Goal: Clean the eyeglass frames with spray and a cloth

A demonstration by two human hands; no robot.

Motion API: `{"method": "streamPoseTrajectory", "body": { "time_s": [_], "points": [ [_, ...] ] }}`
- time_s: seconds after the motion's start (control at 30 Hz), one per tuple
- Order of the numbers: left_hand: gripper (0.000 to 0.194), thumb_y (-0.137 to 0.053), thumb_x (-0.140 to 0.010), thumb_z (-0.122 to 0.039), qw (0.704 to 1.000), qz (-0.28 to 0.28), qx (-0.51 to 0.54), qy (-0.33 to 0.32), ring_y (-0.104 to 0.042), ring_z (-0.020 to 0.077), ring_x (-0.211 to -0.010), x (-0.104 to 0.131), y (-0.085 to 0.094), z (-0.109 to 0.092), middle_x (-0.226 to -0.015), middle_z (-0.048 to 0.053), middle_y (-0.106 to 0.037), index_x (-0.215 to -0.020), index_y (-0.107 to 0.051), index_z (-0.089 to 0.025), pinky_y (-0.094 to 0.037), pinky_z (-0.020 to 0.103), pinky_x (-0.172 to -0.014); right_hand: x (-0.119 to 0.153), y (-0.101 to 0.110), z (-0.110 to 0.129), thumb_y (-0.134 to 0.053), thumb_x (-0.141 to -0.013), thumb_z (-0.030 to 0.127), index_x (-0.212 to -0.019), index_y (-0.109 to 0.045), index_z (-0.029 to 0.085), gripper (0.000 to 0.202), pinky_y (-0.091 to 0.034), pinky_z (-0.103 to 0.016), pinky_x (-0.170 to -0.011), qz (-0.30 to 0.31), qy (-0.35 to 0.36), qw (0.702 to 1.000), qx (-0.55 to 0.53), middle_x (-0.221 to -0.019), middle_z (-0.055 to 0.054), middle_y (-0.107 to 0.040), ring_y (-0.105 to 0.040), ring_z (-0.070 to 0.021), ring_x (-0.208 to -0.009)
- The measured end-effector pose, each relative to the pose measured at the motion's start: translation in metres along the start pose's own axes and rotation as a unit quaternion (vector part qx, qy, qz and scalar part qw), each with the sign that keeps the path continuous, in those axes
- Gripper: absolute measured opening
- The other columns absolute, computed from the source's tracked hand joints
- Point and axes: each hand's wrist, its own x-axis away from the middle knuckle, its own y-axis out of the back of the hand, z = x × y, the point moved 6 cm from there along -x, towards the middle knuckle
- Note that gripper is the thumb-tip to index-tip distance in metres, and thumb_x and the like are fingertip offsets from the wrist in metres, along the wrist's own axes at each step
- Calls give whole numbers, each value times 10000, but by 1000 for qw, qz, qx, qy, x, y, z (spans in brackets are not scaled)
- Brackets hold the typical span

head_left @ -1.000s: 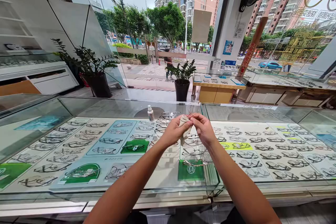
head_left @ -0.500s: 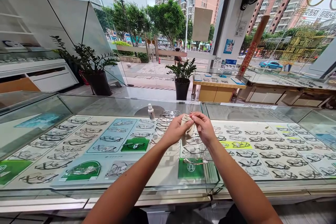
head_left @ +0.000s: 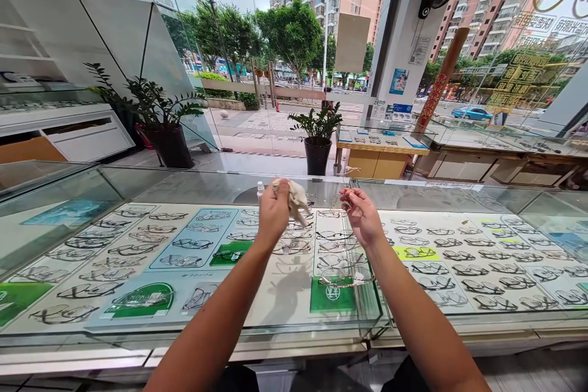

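Observation:
My left hand [head_left: 272, 215] is closed on a crumpled beige cloth [head_left: 298, 198], whose loose end hangs to the right over the glass counter. A small white bottle [head_left: 260, 187] stands just behind that hand, partly covered by it. To the right, the fingertips of my right hand [head_left: 365, 219] pinch a pair of thin-framed eyeglasses [head_left: 337, 203]. Their fine wire rim is hard to make out against the counter. Cloth and eyeglasses are apart, both held above the display case.
Below my hands, the glass display case [head_left: 294, 309] holds many rows of eyeglasses and a green display card [head_left: 332, 296]. A potted plant [head_left: 316, 156] stands beyond it, another plant [head_left: 168, 144] at left. Behind is a wooden display table [head_left: 374, 162] before the windows.
My left hand has moved left with the cloth, away from the eyeglasses, and now partly covers the bottle. My right hand stays near its place, still pinching the eyeglasses.

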Motion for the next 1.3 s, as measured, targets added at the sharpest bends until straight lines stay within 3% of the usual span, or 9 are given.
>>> {"method": "streamPoseTrajectory", "body": {
  "time_s": [0.13,0.23,0.33,0.43,0.57,0.77,0.93,1.13,1.3],
  "points": [
    [393,-531,-1018,-615,983,-146,-74,-87,-487,119,-552,-23,48,-10,-709,-21,-539,-957,-564,-228,-426,219,-532,-2,1,-2,-878,-794,356,-894,-751,241,198,-491,-260,-741,11,-9,1000,1,-1074,-26,-794,-675,-152,-900],
    [297,-450,-1073,-462,938,-257,-201,-121,-588,166,-732,-39,88,-8,-839,32,-624,-1016,-581,-202,-509,283,-736,-2,1,-3,-872,-793,356,-890,-729,244,206,-493,-262,-743,11,-8,1000,2,-1059,-24,-801,-679,-155,-891],
    [288,-357,-1083,-319,893,-322,-312,-43,-643,249,-1012,-54,125,10,-1059,125,-680,-1116,-597,-164,-499,393,-981,-4,4,-2,-864,-788,361,-887,-713,243,216,-490,-267,-741,5,-2,1000,11,-1038,-23,-804,-680,-156,-876],
    [319,-363,-1062,-275,856,-308,-403,99,-542,327,-1324,-63,149,39,-1354,215,-603,-1235,-587,-126,-405,477,-1158,-5,7,-2,-855,-782,356,-872,-700,241,213,-482,-262,-736,0,1,1000,16,-1007,-22,-803,-675,-154,-868],
    [306,-517,-960,-211,836,-277,-426,204,-439,440,-1421,-60,163,75,-1465,297,-507,-1216,-605,-69,-416,596,-1138,-6,9,-3,-847,-778,352,-861,-695,239,207,-473,-256,-739,-8,-1,1000,18,-971,-17,-799,-663,-149,-858],
    [442,-632,-817,-144,816,-265,-425,288,-419,523,-1411,-55,170,108,-1475,371,-458,-1238,-577,-19,-413,666,-1101,-5,10,-2,-836,-769,356,-852,-683,241,209,-456,-269,-709,-20,-3,1000,18,-929,-17,-784,-640,-158,-819],
    [559,-587,-890,-278,809,-307,-431,256,-360,503,-1467,-54,166,93,-1550,349,-371,-1389,-459,-61,-323,677,-1152,-3,6,2,-818,-788,359,-857,-693,243,184,-458,-286,-728,-4,2,1000,25,-925,-21,-771,-637,-168,-835],
    [549,-530,-875,-198,815,-395,-414,-88,-334,342,-1523,-36,133,16,-1593,246,-362,-1406,-397,-163,-301,547,-1209,-4,-2,6,-796,-781,355,-829,-695,238,162,-444,-298,-735,-2,16,998,55,-889,-23,-776,-632,-171,-817],
    [472,-580,-808,-180,850,-273,-344,-291,-474,334,-1429,-30,66,-48,-1456,208,-536,-1269,-481,-177,-317,535,-1215,-21,-19,37,-748,-805,353,-814,-700,235,128,-433,-311,-729,19,64,990,123,-861,-34,-794,-627,-179,-790]
  ]
}}
